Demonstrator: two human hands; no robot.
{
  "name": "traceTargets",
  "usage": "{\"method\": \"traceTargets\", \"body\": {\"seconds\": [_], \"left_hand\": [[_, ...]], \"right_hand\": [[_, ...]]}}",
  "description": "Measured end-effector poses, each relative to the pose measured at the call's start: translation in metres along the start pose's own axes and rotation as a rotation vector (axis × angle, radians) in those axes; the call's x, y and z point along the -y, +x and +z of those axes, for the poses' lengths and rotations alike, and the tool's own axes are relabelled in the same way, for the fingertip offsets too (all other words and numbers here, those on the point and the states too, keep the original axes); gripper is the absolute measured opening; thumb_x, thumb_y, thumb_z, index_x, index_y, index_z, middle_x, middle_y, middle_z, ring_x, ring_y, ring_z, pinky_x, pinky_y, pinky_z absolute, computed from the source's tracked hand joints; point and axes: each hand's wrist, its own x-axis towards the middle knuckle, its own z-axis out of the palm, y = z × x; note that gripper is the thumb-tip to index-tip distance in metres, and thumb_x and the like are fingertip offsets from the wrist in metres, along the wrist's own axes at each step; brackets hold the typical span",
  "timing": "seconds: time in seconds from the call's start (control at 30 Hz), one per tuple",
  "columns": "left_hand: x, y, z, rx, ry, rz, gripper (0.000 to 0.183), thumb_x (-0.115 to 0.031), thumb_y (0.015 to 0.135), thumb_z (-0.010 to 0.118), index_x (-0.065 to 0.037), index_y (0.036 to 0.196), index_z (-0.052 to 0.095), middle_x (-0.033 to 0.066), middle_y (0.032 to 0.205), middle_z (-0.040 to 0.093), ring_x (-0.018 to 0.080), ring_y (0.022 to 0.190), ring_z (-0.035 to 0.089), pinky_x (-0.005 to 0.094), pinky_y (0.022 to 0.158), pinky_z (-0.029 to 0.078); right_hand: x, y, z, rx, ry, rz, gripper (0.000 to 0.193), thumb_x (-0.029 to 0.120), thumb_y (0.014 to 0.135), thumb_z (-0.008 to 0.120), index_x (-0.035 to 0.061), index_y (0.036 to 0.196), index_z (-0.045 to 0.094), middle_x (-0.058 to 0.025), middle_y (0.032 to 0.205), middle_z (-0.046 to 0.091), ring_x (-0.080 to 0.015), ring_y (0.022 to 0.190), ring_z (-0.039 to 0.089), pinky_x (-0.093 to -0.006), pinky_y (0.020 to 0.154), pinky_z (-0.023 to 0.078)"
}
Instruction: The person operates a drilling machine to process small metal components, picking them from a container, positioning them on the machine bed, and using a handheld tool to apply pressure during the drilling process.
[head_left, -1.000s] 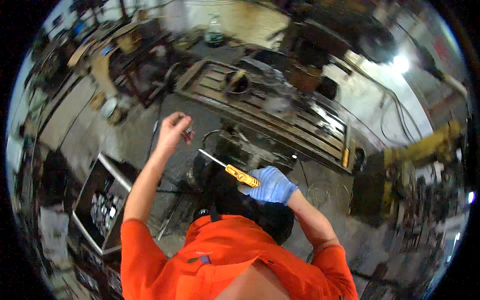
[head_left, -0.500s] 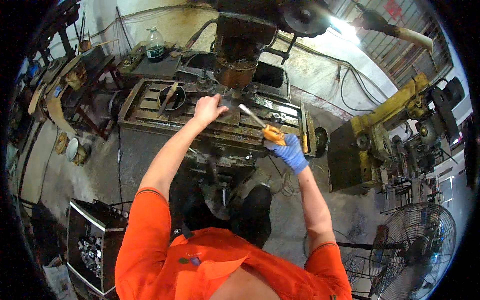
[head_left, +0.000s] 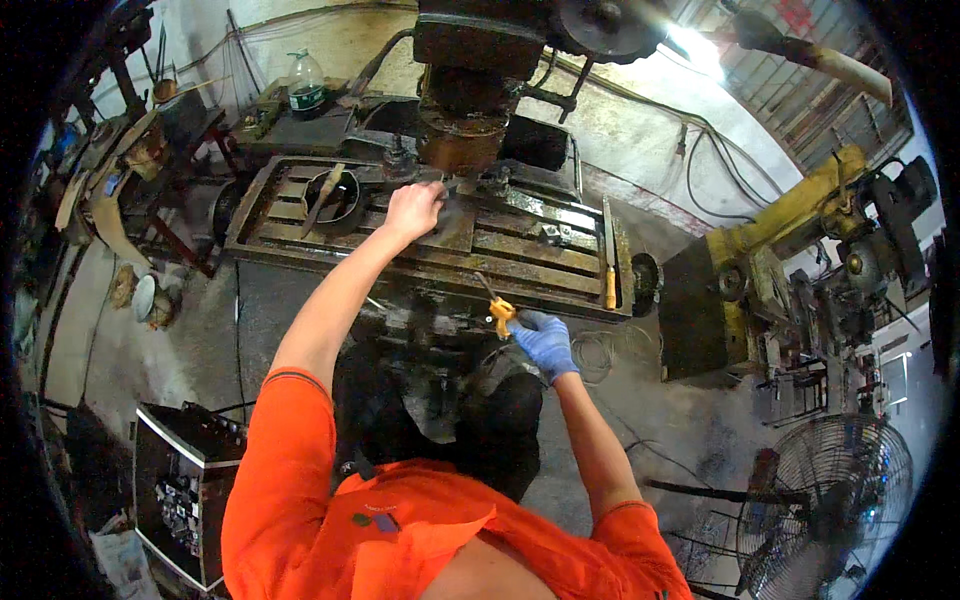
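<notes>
My right hand [head_left: 547,345], in a blue knit glove, is closed around a yellow air blow gun [head_left: 502,315]. Its thin metal nozzle points up and left, in front of the near edge of the slotted machine table [head_left: 400,252]. My bare left hand [head_left: 415,210] is over the table below the machine's spindle head [head_left: 462,130]. Its fingers are curled together, and a small dark end shows beside them; what they hold cannot be made out. A small metal block [head_left: 553,235] lies on the table to the right.
A dark pot [head_left: 348,205] with a wooden-handled brush [head_left: 325,192] across it stands on the table's left part. A yellow-handled file [head_left: 610,285] lies at the right end. A yellow machine [head_left: 715,290] and a floor fan [head_left: 835,510] stand right, an open box [head_left: 185,490] lower left.
My right hand has drawn the air blow gun back toward me and to the left, off the table. My left hand stays near the spindle, shifted slightly left and up.
</notes>
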Motion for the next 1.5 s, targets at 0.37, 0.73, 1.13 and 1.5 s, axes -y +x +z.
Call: {"method": "traceTargets", "body": {"seconds": [0.37, 0.73, 1.13, 1.5], "left_hand": [[-0.017, 0.021, 0.008, 0.074, 0.100, -0.329, 0.036, -0.027, 0.072, 0.063, -0.009, 0.101, 0.055, 0.0121, 0.084, 0.063, 0.0310, 0.080, 0.061, 0.0407, 0.067, 0.049], [0.000, 0.029, 0.009, 0.100, -0.152, -0.362, 0.033, -0.028, 0.069, 0.067, -0.006, 0.093, 0.061, 0.0148, 0.087, 0.062, 0.0320, 0.086, 0.058, 0.0415, 0.075, 0.047], [0.006, 0.026, 0.018, 0.045, -0.093, -0.378, 0.033, -0.030, 0.067, 0.068, 0.000, 0.081, 0.061, 0.0186, 0.082, 0.062, 0.0337, 0.082, 0.059, 0.0420, 0.070, 0.048], [0.011, -0.022, -0.075, 0.262, -0.504, -0.327, 0.039, -0.021, 0.074, 0.063, -0.005, 0.109, 0.056, 0.0162, 0.081, 0.063, 0.0230, 0.069, 0.062, 0.0367, 0.066, 0.047]], "right_hand": [[0.070, -0.022, -0.150, -0.355, 0.106, -0.235, 0.020, 0.014, 0.076, 0.066, -0.0015, 0.087, 0.064, -0.0025, 0.075, 0.063, -0.0099, 0.068, 0.055, -0.0256, 0.064, 0.047], [0.271, -0.015, -0.337, -0.786, 0.281, -1.101, 0.023, 0.021, 0.088, 0.043, 0.0028, 0.096, 0.055, -0.0106, 0.094, 0.060, -0.0289, 0.098, 0.054, -0.0452, 0.093, 0.036], [0.177, -0.028, -0.237, -0.798, 0.480, -1.122, 0.035, 0.024, 0.091, 0.035, -0.0010, 0.072, 0.051, -0.0123, 0.079, 0.058, -0.0250, 0.084, 0.057, -0.0461, 0.089, 0.041], [0.151, -0.017, -0.202, -0.859, 0.627, -1.033, 0.033, 0.027, 0.088, 0.042, -0.0014, 0.088, 0.059, -0.0129, 0.085, 0.061, -0.0188, 0.081, 0.056, -0.0345, 0.083, 0.041]]}}
